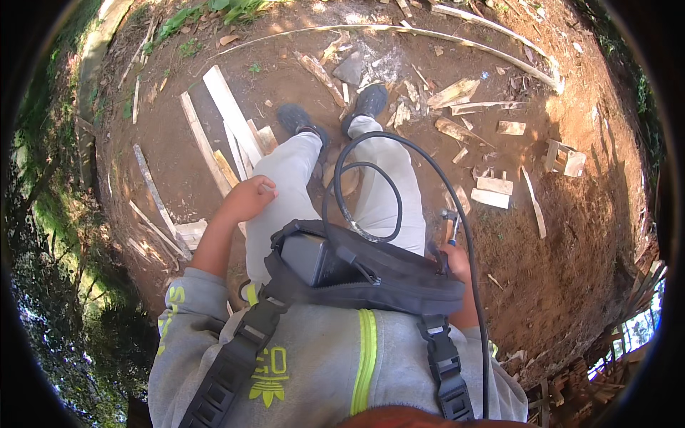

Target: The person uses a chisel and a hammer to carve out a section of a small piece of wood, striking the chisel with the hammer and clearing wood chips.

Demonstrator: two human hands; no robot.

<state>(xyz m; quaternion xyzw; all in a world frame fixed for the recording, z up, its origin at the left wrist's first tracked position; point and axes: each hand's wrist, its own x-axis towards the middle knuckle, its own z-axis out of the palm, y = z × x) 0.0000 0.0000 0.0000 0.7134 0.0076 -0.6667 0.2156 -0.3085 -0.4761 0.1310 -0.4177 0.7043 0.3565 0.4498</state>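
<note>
My left hand (251,199) is beside my left thigh, its fingers curled inward. What those fingers hold, if anything, is hidden. Low at my right side, my right hand (459,261) is closed around the blue handle of a hammer (451,222), whose metal head points away from me. A black bag (385,285) strapped at my waist covers part of the right hand and wrist. Long sawn planks (230,107) lie on the ground beyond my left hand, beside my left leg.
A black cable (467,214) loops from the bag over my legs. Wood offcuts (492,191) and a small wooden frame-like piece (566,158) lie on the dirt to the right. A grey stone (349,69) sits beyond my feet. Long strips (399,29) curve across the far ground.
</note>
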